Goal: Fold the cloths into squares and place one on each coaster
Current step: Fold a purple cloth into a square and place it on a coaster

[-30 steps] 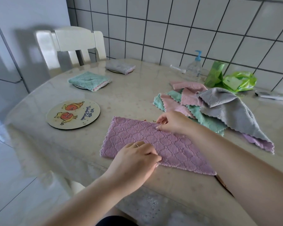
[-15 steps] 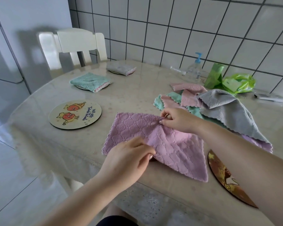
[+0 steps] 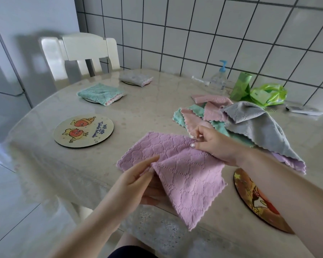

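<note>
A purple quilted cloth [image 3: 185, 175] lies half-lifted near the table's front edge, creased across its middle. My left hand [image 3: 138, 183] pinches its near edge at the crease. My right hand [image 3: 211, 144] pinches its far edge. A bare round coaster [image 3: 83, 130] with cartoon figures lies to the left. Another coaster [image 3: 250, 200] lies at the right, partly under my right forearm. Farther back a folded teal cloth [image 3: 99, 93] and a folded grey cloth [image 3: 134, 79] each sit on a coaster. A heap of unfolded cloths [image 3: 250, 123] lies behind my right hand.
The oval table [image 3: 151, 108] stands against a tiled wall. At the back right are a pump bottle [image 3: 218, 77], a green roll [image 3: 241, 86] and a green bag [image 3: 268, 94]. A white chair [image 3: 88, 53] stands at the far left side.
The purple cloth lay flat a second ago. Both hands have since lifted its middle, so its right half now hangs folded toward me, uncovering the coaster at the right.
</note>
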A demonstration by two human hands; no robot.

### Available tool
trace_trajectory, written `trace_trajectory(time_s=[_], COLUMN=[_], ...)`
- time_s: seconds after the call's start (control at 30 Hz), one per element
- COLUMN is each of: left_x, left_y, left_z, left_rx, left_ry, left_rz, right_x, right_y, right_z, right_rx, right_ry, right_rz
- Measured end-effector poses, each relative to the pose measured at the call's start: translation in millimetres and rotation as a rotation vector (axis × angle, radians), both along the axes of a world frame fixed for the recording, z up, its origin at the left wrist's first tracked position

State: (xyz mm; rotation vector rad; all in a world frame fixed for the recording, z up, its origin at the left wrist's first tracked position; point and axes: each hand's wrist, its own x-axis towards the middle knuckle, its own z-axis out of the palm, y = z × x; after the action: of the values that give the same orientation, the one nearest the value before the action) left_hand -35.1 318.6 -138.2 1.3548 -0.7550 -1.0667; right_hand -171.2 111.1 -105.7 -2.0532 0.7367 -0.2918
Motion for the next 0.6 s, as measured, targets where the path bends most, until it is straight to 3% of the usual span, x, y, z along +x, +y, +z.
trace_trajectory(time_s=[0.07, 0.17, 0.23, 0.3, 0.37, 0.6], left_x=[-2, -2, -1, 6, 16, 38], left_y=[0, -2, -8, -15, -24, -40], left_z=[0, -2, -2, -1, -1, 6], left_rx=[-0.037, -0.055, -0.092, -0.124, -0.132, 0.020], left_ry=[0.147, 0.181, 0.034, -0.268, -0.453, -0.254], left_rz=[-0.056, -0.007, 0.066, 0.122, 0.066, -0.227], right_x=[-4, -11, -13, -14, -18, -30], right_y=[2, 11, 17, 23, 26, 44], right_z=[-1, 4, 7, 8, 5, -20], right_rx=[-0.002, 0.046, 0.030, -0.011, -0.029, 0.149], right_ry=[-0.010, 0.012, 0.005, -0.061, -0.106, -0.065], right_rz=[0.016, 0.034, 0.032, 0.005, -0.045, -0.093])
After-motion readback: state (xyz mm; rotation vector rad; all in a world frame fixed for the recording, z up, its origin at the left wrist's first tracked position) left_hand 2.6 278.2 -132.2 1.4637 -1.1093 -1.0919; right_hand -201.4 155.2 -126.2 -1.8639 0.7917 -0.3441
